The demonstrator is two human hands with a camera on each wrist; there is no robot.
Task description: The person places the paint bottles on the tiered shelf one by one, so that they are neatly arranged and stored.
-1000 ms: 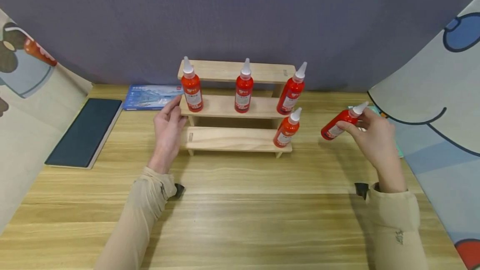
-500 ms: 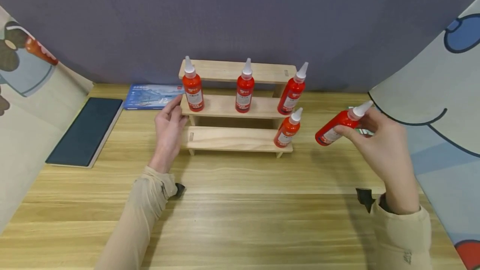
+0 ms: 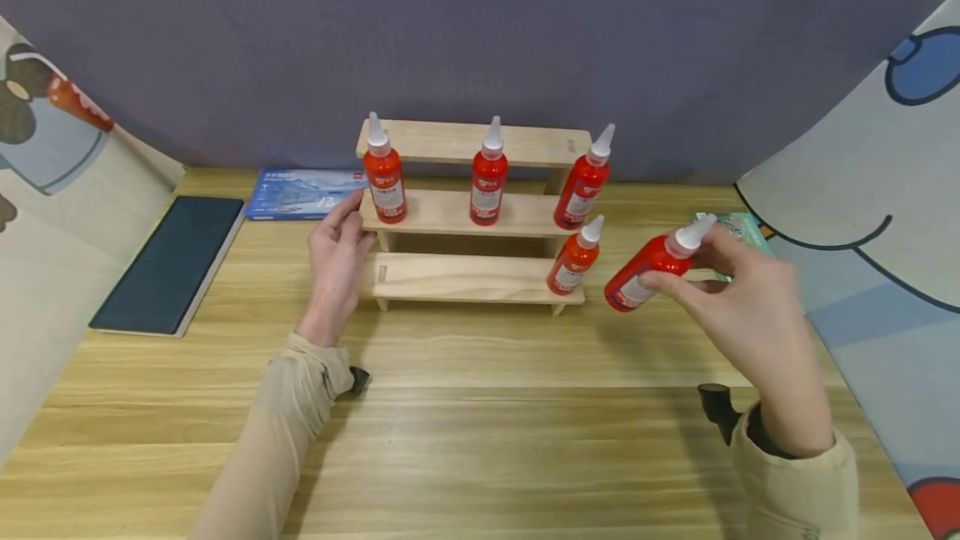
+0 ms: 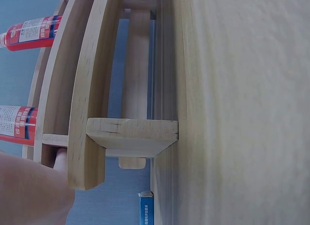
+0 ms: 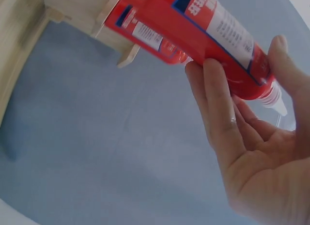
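Note:
A red bottle with a white pointed nozzle is pinched between the thumb and fingers of my right hand. It hangs tilted above the table, right of the wooden tiered rack, nozzle up to the right. In the right wrist view the held bottle partly covers another red bottle. My left hand grips the left end of the rack's middle tier. Three matching bottles stand on that tier, the middle one among them. Another bottle stands at the lowest tier's right end.
A dark flat tablet-like slab lies on the table at the left. Behind it is a blue box. A green flat item lies at the right, partly behind my right hand. A grey-blue panel rises behind the rack.
My right hand has carried the red bottle left and toward me, closer to the rack's lower right end. My left hand and the standing bottles keep their places.

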